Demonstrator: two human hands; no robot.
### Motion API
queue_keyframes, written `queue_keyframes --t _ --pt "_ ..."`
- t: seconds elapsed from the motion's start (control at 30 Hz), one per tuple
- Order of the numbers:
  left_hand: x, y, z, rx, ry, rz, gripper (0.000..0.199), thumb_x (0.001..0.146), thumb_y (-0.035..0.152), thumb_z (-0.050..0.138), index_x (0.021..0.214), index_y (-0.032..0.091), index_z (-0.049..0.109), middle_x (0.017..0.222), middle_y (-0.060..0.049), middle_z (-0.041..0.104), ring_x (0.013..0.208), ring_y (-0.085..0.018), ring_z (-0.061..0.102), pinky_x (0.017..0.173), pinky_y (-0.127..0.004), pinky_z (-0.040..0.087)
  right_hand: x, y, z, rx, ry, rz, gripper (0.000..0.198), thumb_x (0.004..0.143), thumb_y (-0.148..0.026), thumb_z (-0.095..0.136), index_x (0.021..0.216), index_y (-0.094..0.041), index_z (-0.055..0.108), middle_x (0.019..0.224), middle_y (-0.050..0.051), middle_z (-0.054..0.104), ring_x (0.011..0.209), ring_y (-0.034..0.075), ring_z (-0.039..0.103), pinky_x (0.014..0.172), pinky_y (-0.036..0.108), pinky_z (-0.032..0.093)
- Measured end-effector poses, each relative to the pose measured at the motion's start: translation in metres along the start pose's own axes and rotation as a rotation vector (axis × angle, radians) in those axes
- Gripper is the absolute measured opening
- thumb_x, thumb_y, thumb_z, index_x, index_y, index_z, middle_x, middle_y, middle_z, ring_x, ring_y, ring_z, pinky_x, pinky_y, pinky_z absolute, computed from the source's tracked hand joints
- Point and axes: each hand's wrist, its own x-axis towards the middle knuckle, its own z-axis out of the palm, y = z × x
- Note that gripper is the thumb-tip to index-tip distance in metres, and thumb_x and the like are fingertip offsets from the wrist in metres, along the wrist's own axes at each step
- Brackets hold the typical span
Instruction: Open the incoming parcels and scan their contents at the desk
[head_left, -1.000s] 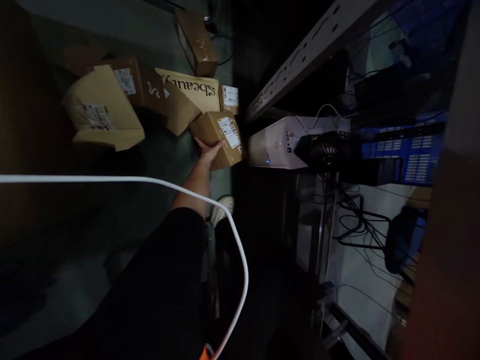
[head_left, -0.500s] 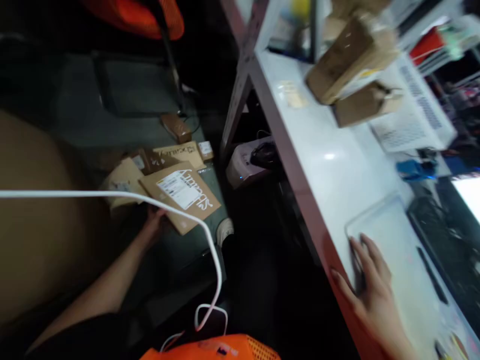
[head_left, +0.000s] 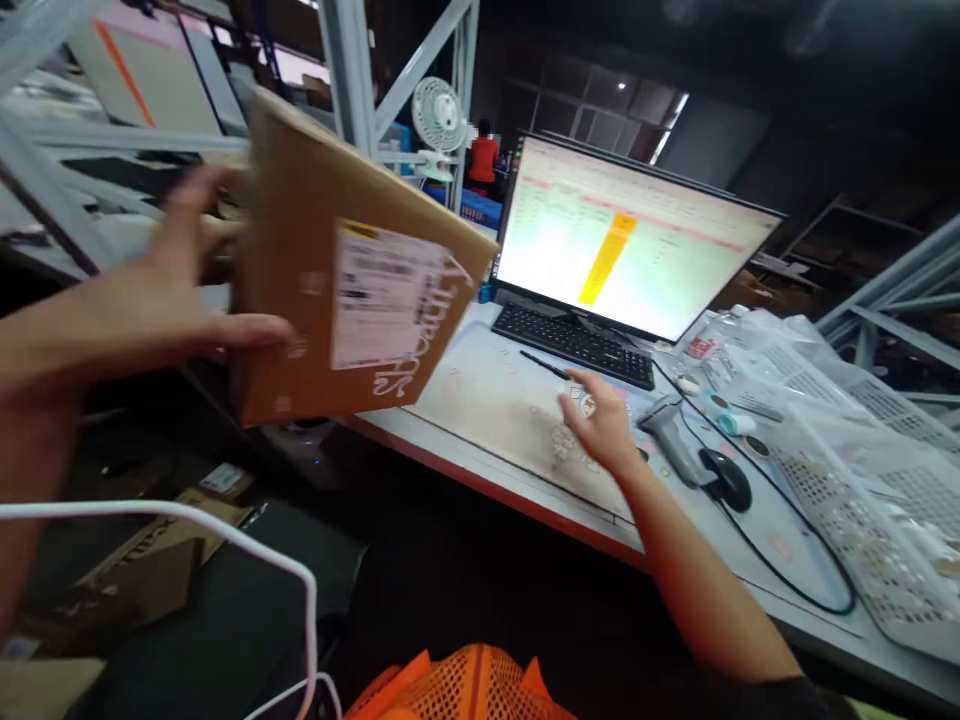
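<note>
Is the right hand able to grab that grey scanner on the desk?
Probably yes: the right hand looks empty, and the grey barcode scanner lies close beside it on the desk, with nothing seen covering it.

Tabletop (head_left: pixel 465 455): monitor (head_left: pixel 630 250) at rear; keyboard (head_left: pixel 574 345) just before it; pen (head_left: pixel 544 365) before keyboard's left part. Right fingers (head_left: pixel 592 382) near pen; barcode scanner (head_left: pixel 671 440) right of them, perforated basket (head_left: pixel 832 510) farther right. Carton (head_left: pixel 315 300) in left fingers (head_left: pixel 259 330), left of monitor. Parcels (head_left: pixel 142 590) on floor (head_left: pixel 330 510), lower left.
</note>
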Motion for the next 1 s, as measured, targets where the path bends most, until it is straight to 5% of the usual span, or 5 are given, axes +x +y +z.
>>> queue_keyframes --t 0.13,0.3,0.6,0.83,1.0 --pt "0.039 0.113 0.041 0.235 -0.210 0.312 0.155 0.048 0.078 0.087 0.171 0.036 0.002 0.163 -0.008 0.044 0.135 -0.041 0.056 0.116 -0.056 0.039 -0.032 0.094 -0.096 -0.449 -0.018 0.501 0.057 0.098 -0.037 0.053 0.145 -0.007 0.058 0.145 0.023 0.060 0.134 0.037 0.058 0.115 0.048 0.044" --pt "0.075 0.196 0.121 0.602 -0.600 0.246 0.140 0.065 0.075 0.083 0.173 0.030 0.007 0.160 -0.017 0.049 0.133 -0.044 0.057 0.111 -0.056 0.047 -0.062 0.140 -0.112 -0.643 -0.348 0.836 0.066 0.100 -0.051 0.055 0.151 -0.009 0.050 0.140 0.026 0.061 0.129 0.043 0.061 0.104 0.053 0.050" --pt "0.083 0.174 0.149 0.510 -0.610 0.215 0.141 0.056 0.085 0.082 0.171 0.038 0.015 0.158 -0.015 0.050 0.135 -0.054 0.052 0.110 -0.064 0.043 -0.055 0.130 -0.101 -0.675 -0.323 0.821 0.045 0.099 -0.047 0.055 0.121 -0.009 0.066 0.115 0.025 0.072 0.110 0.042 0.068 0.088 0.046 0.052" --pt "0.082 0.176 0.149 0.526 -0.605 0.241 0.136 0.059 0.087 0.078 0.171 0.037 0.018 0.161 -0.014 0.048 0.140 -0.054 0.048 0.118 -0.065 0.036 -0.080 0.022 -0.129 -0.090 -0.508 0.128 0.024 0.095 -0.049 0.063 0.094 -0.025 0.064 0.085 0.002 0.070 0.075 0.022 0.063 0.071 0.031 0.046" --pt "0.059 0.168 0.136 0.552 -0.513 0.276 0.142 0.055 0.093 0.075 0.171 0.041 0.010 0.176 -0.013 0.022 0.153 -0.058 0.028 0.122 -0.072 0.019 -0.082 0.001 -0.122 -0.171 -0.490 0.091 0.017 0.093 -0.041 0.063 0.101 -0.025 0.064 0.089 0.002 0.072 0.077 0.022 0.064 0.071 0.031 0.043"
